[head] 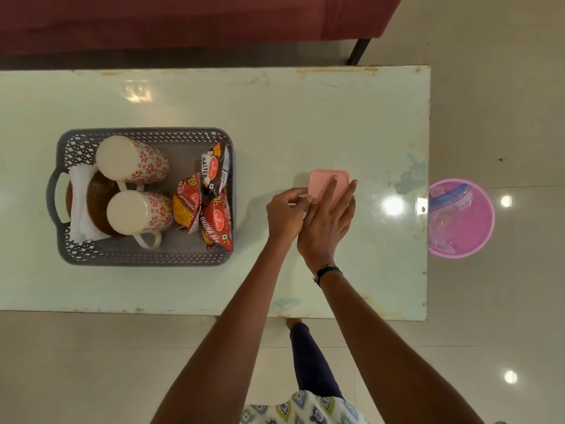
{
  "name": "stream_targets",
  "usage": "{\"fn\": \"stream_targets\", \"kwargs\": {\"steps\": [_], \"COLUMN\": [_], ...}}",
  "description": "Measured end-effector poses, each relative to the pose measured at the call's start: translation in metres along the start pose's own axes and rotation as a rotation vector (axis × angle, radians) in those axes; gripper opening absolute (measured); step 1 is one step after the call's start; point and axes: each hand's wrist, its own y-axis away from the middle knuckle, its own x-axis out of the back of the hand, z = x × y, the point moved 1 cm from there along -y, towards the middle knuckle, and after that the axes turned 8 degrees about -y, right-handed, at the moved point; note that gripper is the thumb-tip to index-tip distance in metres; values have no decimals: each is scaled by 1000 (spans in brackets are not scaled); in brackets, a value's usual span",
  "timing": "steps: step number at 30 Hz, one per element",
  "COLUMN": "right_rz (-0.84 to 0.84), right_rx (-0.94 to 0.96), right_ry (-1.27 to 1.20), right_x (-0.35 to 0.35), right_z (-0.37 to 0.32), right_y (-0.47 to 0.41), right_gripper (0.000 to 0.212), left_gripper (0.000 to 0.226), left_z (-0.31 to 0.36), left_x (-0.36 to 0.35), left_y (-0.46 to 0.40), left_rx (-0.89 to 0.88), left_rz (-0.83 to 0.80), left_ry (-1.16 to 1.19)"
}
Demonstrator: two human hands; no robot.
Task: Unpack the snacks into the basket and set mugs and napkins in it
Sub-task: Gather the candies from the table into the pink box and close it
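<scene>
Snack packets [214, 206] (Haldiram's): "SALTED", "BHUJIA SEV"; inside basket [143, 258].

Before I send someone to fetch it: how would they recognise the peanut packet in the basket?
Find the grey lattice basket at the left of the pale table. Three snack packets stand along its right wall. The salted peanuts packet is the farthest one, dark brown with "SALTED" printed on it, while the two nearer packets are red.
</scene>
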Motion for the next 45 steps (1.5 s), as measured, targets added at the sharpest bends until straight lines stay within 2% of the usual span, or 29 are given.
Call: {"fn": "stream_targets", "kwargs": {"steps": [3,7,10,12,13,15,17,21,23,30,36,40,45], "right_rz": [23,-27,-137,-157,-157,-167,-186,-276,-280,-173,-162,-163,-67], "right_rx": [27,36,52,80,62,-56,-231,-407,-480,-605,-530,-525,-510], "right_ry": [58,141,126,-48,-210,-568,-805,-973,-1064,-1046,-1013,-1017,-958], "right_x": [-3,-1,12,24,30,41,49,53,55,59,62,39,-3], "right_z": [2,5,3,4,8,19,32,40,38,26,21,-3,-33], "right_y": [0,-3,-9,-15,-18,-21,-20,-21,-23,-28,-23,-6,19], "right_gripper": [63,73,68,57,52,48,53,39,40,39,34,30,22], "left_gripper": [20,18,37,53,57,59,61,61,60,58,58,69,59], "left_z": [4,15,26,31,31,28,25,24,24,27,25,6,-37], "left_x": [-3,-2,-1,-3,-3,-1,1,2,1,-6,0,21,39], "left_y": [-3,-3,-1,1,1,-3,-9,-16,-19,-21,-6,19,35], "left_rx": [2,4,-70,-149,-173,-187,-189,-165,-155,-134,-145,-260,-510], "left_rz": [40,59,23,-30,-52,-83,-125,-206,-206,-151,-93,97,218], "left_ry": [-73,-194,-291,-402,-448,-472,-496,-525,-531,-567,-568,-677,-872]}}
